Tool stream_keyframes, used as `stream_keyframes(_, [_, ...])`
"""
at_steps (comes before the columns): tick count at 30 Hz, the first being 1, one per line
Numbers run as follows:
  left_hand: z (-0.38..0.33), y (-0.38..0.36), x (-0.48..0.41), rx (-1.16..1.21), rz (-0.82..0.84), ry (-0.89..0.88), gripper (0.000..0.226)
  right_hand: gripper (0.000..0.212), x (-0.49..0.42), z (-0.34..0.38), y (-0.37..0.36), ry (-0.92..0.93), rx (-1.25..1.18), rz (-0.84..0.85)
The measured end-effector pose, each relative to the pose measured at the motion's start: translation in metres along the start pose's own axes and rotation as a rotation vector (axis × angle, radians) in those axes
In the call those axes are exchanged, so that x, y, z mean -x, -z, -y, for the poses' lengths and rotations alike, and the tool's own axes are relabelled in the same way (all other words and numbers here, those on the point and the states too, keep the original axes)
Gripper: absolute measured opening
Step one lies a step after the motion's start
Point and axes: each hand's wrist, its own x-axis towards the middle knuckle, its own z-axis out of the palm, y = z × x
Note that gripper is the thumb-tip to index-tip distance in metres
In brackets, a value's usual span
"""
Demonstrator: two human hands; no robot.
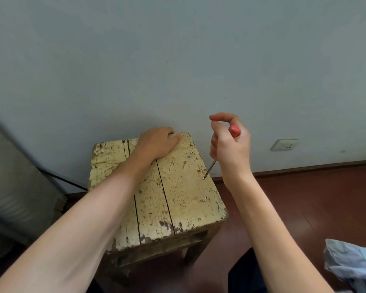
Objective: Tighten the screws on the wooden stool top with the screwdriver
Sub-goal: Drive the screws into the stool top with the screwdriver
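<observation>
Gripping the screwdriver [232, 134], the right hand [230, 144] slants its shaft down-left onto the stool top's [156, 187] middle screw [204, 178], while the left hand [156, 142] clasps its far edge.

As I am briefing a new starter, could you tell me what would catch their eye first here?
The worn yellow-painted wooden stool top, centre frame, with the left hand holding its far edge. At its right edge, the right hand grips a red-handled screwdriver, tip in a small metal screw.
</observation>
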Motion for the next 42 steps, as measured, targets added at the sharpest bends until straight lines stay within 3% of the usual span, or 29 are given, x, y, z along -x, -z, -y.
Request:
stream_keyframes(5, [-0.01, 0.0, 0.02, 0.003, 0.004, 0.011, 0.056, 0.022, 0.023, 0.001, 0.004, 0.095, 0.031, -0.084])
stream_keyframes(13, [-0.028, -0.001, 0.051, 0.02, 0.014, 0.012, 0.059, 0.042, 0.052, 0.004, -0.011, 0.236, 0.059, -0.587])
stream_keyframes(15, [-0.031, 0.001, 0.056, 0.029, 0.018, 0.008, 0.058, 0.041, 0.057, 0.006, -0.013, 0.233, 0.06, -0.64])
stream_keyframes(17, [-0.033, 0.001, 0.061, 0.031, 0.024, 0.007, 0.059, 0.037, 0.061, 0.009, -0.007, 0.19, 0.05, -0.586])
stream_keyframes(20, [-0.031, 0.0, 0.065, 0.049, 0.028, 0.017, 0.06, 0.022, 0.064, 0.009, 0.014, 0.052, -0.036, -0.311])
stream_keyframes(24, [-0.031, 0.0, 0.063, 0.071, 0.037, 0.057, 0.058, 0.028, 0.069, 0.005, 0.047, 0.045, -0.128, -0.01])
stream_keyframes(27, [-0.031, -0.002, 0.061, 0.075, 0.022, 0.076, 0.058, 0.018, 0.075, 0.003, 0.055, 0.106, -0.124, -0.008])
stream_keyframes(31, [-0.03, -0.004, 0.061, 0.099, 0.019, 0.076, 0.057, 0.019, 0.087, 0.004, 0.054, 0.177, -0.065, -0.096])
stream_keyframes(36, [-0.032, -0.002, 0.062, 0.099, 0.031, 0.086, 0.056, 0.01, 0.072, 0.023, 0.041, 0.178, -0.142, -0.026])
stream_keyframes(42, [-0.032, -0.002, 0.063, 0.112, 0.056, 0.097, 0.052, 0.009, 0.005, 0.031, 0.028, -0.153, -0.334, 0.001])
